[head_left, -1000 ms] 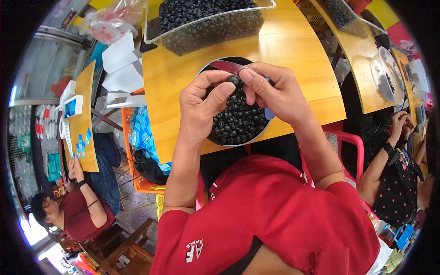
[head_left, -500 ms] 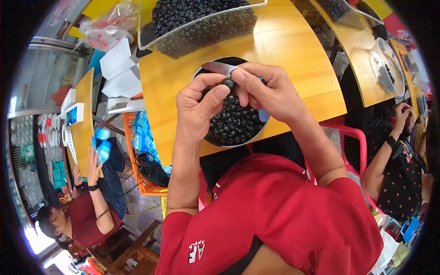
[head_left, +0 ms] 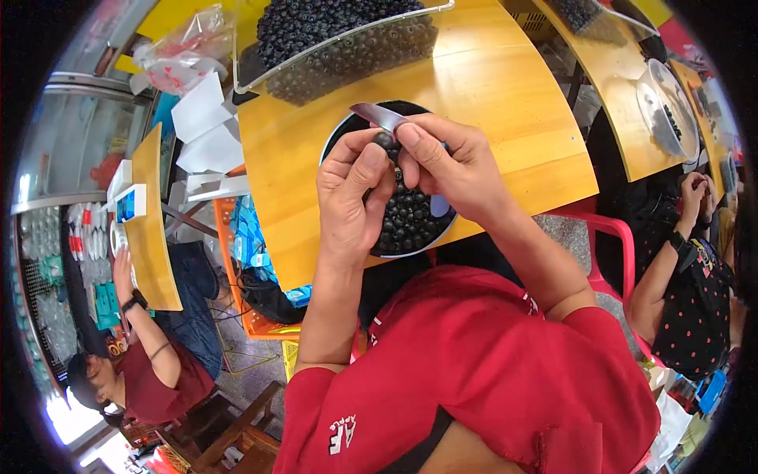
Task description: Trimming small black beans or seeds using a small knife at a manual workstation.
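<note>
My right hand [head_left: 446, 162] grips a small knife [head_left: 377, 116], its short curved blade pointing to the far left. Pinched between the thumb and fingers of my left hand [head_left: 351, 186] is a dark, round, berry-like piece [head_left: 385, 141], close beside the knife; whether the blade touches it I cannot tell. Both hands meet above a round bowl [head_left: 382, 256] with a pale rim, at the table's near edge. Many more shiny dark pieces [head_left: 407, 221] lie in the bowl, partly hidden by my hands.
A clear bin [head_left: 347, 49] heaped with similar dark pieces stands at the far side of the yellow wooden table [head_left: 513, 118]. Left of the table are white boxes [head_left: 207, 126] and an orange crate [head_left: 229, 229]. Co-workers sit at both sides; a pink chair [head_left: 612, 229] stands right.
My left hand has shifted slightly right and its fingers have curled more around the piece. The co-worker at left no longer has the blue packet in view, and that hand is lower at the side table.
</note>
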Available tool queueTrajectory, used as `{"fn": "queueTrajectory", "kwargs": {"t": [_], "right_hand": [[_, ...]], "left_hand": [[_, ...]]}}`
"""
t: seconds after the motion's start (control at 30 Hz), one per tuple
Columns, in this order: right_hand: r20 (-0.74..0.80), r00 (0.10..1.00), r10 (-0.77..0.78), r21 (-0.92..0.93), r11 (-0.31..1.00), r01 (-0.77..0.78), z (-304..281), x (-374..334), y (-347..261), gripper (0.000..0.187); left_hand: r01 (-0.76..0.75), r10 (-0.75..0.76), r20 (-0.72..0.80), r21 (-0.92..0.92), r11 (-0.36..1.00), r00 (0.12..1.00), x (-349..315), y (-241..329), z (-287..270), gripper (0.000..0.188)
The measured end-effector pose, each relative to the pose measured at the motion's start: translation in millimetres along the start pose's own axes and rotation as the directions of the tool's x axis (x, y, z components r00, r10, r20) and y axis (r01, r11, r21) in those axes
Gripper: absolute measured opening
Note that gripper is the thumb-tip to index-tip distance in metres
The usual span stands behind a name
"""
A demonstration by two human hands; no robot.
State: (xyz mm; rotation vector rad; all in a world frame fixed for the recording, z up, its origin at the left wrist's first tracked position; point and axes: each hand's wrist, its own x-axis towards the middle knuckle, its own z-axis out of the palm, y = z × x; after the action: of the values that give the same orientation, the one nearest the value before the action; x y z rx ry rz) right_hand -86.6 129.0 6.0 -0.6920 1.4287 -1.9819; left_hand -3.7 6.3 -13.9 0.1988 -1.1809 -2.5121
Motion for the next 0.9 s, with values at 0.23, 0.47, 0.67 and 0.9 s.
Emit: {"fn": "queueTrajectory", "kwargs": {"t": [0.23,0.47,0.67,0.9], "right_hand": [[0.012,1.0,0.003,0.085,0.996,-0.004,3,-5,-4,0.026],[-0.023,1.0,0.01,0.078,0.997,-0.008,2,-1,0,0.025],[-0.123,0.989,-0.078,-0.02,0.997,0.076,-1,5,-4,0.027],[-0.048,0.982,0.183,0.249,0.954,-0.166,-2,3,-5,0.03]], "left_hand": [[-0.016,0.014,-0.037,-0.056,0.998,0.999,1,-4,7,0.022],[-0.014,0.014,-0.018,-0.002,1.0,1.0,2,2,9,0.021],[-0.013,0.014,-0.001,0.32,0.947,1.0,3,15,12,0.022],[-0.111,0.103,0.045,0.534,0.838,0.994,0,16,10,0.023]]}}
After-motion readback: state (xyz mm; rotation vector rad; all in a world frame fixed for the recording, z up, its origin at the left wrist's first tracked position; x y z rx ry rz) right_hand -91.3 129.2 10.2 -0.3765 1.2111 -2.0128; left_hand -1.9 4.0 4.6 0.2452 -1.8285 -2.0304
